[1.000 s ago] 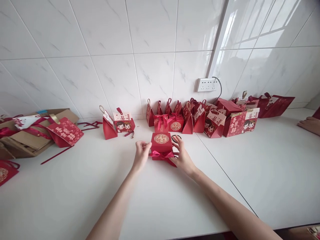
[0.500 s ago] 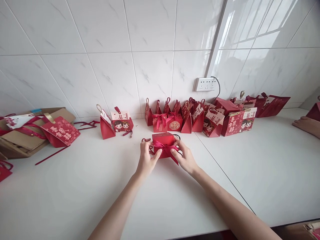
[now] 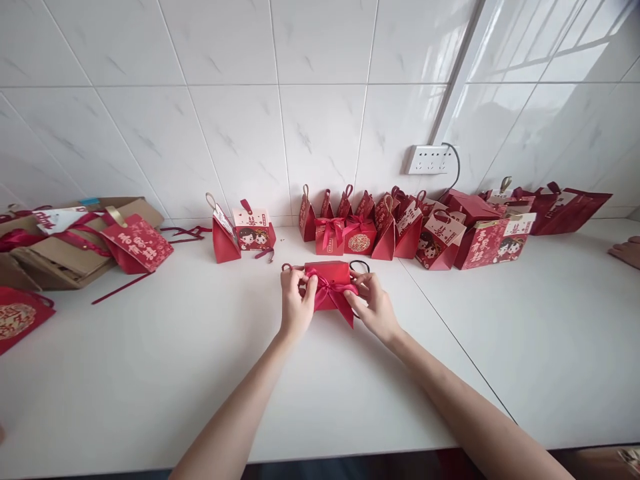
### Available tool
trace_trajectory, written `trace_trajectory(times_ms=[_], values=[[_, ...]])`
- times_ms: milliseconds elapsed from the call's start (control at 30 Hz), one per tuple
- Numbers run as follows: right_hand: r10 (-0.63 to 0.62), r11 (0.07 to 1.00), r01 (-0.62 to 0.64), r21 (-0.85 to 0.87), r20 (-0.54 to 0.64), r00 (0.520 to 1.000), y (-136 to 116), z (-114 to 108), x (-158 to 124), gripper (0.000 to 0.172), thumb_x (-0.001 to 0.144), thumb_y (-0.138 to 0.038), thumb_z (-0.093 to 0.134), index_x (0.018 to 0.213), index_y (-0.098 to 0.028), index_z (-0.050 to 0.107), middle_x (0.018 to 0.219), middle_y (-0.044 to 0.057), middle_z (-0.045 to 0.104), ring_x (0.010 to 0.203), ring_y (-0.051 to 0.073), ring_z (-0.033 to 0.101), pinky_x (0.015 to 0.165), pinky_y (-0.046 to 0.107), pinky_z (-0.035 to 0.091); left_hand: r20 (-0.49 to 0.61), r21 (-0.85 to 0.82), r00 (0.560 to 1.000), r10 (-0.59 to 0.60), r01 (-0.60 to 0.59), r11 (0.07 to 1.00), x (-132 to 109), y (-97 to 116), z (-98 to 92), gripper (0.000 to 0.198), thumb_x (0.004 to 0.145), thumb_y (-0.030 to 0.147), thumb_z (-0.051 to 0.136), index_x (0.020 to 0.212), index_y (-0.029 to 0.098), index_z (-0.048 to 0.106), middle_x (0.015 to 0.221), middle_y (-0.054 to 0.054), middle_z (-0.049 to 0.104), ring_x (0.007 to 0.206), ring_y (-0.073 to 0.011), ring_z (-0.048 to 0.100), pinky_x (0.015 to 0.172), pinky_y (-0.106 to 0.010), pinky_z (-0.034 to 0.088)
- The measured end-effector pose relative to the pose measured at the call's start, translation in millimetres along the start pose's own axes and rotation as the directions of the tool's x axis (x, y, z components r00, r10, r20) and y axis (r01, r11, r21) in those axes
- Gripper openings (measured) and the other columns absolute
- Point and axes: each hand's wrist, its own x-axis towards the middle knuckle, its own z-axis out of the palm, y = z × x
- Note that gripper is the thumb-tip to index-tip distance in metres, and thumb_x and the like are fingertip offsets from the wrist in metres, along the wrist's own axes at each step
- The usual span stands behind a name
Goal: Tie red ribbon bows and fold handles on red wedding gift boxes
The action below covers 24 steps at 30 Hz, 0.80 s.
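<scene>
A small red gift box (image 3: 327, 271) rests on the white table in front of me, with a dark pink ribbon bow (image 3: 331, 291) tied across its near side. My left hand (image 3: 297, 300) pinches the bow's left loop between thumb and fingers. On the other side, my right hand (image 3: 374, 308) pinches the right loop, thumb in front. One ribbon tail hangs down to the right over the box front. A dark cord loop (image 3: 360, 265) shows behind my right fingers, and a reddish cord loop sticks out behind my left ones.
Several red gift boxes (image 3: 359, 237) stand along the tiled wall. Two more boxes (image 3: 240, 233) stand left of them. At the far left, opened cardboard (image 3: 60, 257) holds ribbons and a box. A power strip (image 3: 431, 160) hangs on the wall. Another person's hand (image 3: 627, 252) rests at the right edge.
The camera view has shifted, so the background sits farther right. Both hands stay on the bow, whose loops and tail look more spread. More of a red bag shows at the left edge.
</scene>
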Motion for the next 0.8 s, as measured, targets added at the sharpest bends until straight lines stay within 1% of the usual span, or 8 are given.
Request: trace_trajectory(times_ms=[100,200,267,367,433,533,700,800], values=[[0.086,0.996,-0.086,-0.028,-0.004,0.996,-0.8,-1.7,1.7,0.031,0.082,-0.049,0.055,0.076,-0.023,0.039,0.121,0.012,0.059,0.096,0.023,0.065,0.07,0.035,0.056,0.013,-0.031,0.999,-0.034,0.034,0.999,1.1,0.5,-1.1,0.018,0.086,0.03,0.05,0.072,0.02,0.042,0.082,-0.003,0.048,0.074,-0.0132,0.051,0.065,-0.025,0.047],[0.063,0.98,-0.063,-0.189,-0.007,0.998,-1.6,-2.7,3.7,0.037,0.081,-0.051,0.053,0.062,-0.022,0.041,0.105,0.012,0.062,0.108,0.028,0.059,0.074,0.035,0.054,0.002,-0.038,0.998,-0.07,0.07,0.997,-0.1,1.0,-1.3,0.017,0.082,0.031,0.057,0.09,0.02,0.047,0.091,-0.004,0.052,0.077,-0.0137,0.053,0.068,-0.026,0.047],[0.03,0.979,-0.03,-0.201,-0.007,1.0,-2.7,-2.0,3.7,0.035,0.082,-0.049,0.052,0.063,-0.021,0.045,0.106,0.012,0.06,0.112,0.027,0.055,0.076,0.035,0.054,0.007,-0.032,0.999,-0.043,0.043,0.999,-1.1,1.9,-1.2,0.024,0.081,0.032,0.059,0.099,0.021,0.048,0.097,-0.006,0.05,0.081,-0.014,0.053,0.07,-0.027,0.048],[0.012,0.99,-0.01,-0.137,0.008,1.0,-4.7,-1.1,2.0,0.031,0.085,-0.048,0.05,0.073,-0.02,0.054,0.117,0.011,0.053,0.109,0.023,0.056,0.08,0.034,0.054,0.034,-0.04,0.999,-0.007,0.009,0.999,-1.8,3.4,-0.7,0.012,0.084,0.031,0.054,0.089,0.02,0.052,0.096,-0.006,0.047,0.083,-0.0139,0.053,0.068,-0.025,0.048],[0.022,0.993,-0.019,-0.117,0.022,1.0,-5.5,-1.6,1.1,0.031,0.088,-0.048,0.047,0.079,-0.02,0.057,0.119,0.01,0.051,0.106,0.021,0.057,0.081,0.034,0.054,0.038,-0.067,0.999,-0.036,0.038,0.997,-1.6,4.0,0.1,0.012,0.084,0.031,0.053,0.081,0.02,0.051,0.094,-0.005,0.047,0.081,-0.0134,0.053,0.065,-0.024,0.047],[0.021,0.99,-0.019,-0.141,0.009,1.0,-4.5,-3.4,1.6,0.034,0.09,-0.049,0.043,0.08,-0.02,0.057,0.117,0.01,0.051,0.1,0.02,0.058,0.078,0.034,0.055,0.048,-0.114,0.995,-0.091,0.096,0.989,-1.5,3.9,1.3,0.013,0.083,0.032,0.056,0.083,0.02,0.05,0.091,-0.004,0.051,0.075,-0.0125,0.053,0.064,-0.024,0.047],[-0.084,0.974,0.063,-0.218,-0.09,0.992,-0.4,-4.9,4.6,0.031,0.092,-0.045,0.041,0.077,-0.02,0.053,0.111,0.009,0.053,0.093,0.018,0.057,0.073,0.033,0.054,0.11,-0.1,0.987,-0.114,0.125,0.987,-2.4,5.4,-0.6,0.016,0.083,0.034,0.052,0.077,0.019,0.054,0.093,-0.005,0.052,0.084,-0.0151,0.054,0.07,-0.026,0.046],[-0.131,0.967,0.087,-0.241,-0.17,0.977,-1.9,-5.8,5.3,0.031,0.091,-0.044,0.042,0.073,-0.02,0.049,0.112,0.011,0.051,0.093,0.019,0.058,0.07,0.033,0.054,0.128,-0.097,0.977,-0.172,0.185,0.978,-3.5,8.4,-1.7,0.016,0.082,0.033,0.051,0.074,0.02,0.054,0.096,-0.004,0.054,0.086,-0.0157,0.054,0.071,-0.027,0.045]])
